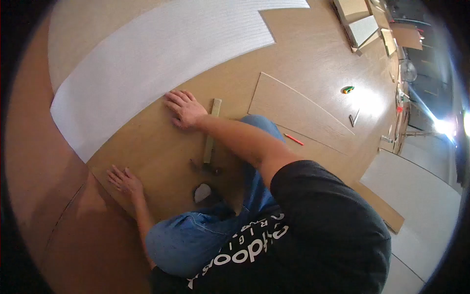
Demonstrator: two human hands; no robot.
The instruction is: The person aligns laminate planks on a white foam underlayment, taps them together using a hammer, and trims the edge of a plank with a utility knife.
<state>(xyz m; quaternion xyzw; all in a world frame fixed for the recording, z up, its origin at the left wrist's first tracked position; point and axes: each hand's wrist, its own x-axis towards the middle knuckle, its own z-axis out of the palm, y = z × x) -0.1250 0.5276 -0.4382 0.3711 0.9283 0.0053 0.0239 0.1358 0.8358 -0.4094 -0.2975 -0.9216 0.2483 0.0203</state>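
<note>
My left hand lies with spread fingers on a brown board, close to the board's left edge. Farther up, my right hand rests with its fingers out flat, the fingertips at the near edge of a long white sheet. The sheet covers much of the far left of the board and has a stepped cut at its far right end. Just right of my right hand is a flat wooden strip with a dark part at its near end, perhaps a hammer. Neither hand holds anything.
A thin rectangular panel lies to the right, with a red pencil along its near edge. Beyond are a small green-and-yellow tool and a folded dark tool. Framed pieces stand far right; a pale panel lies nearer.
</note>
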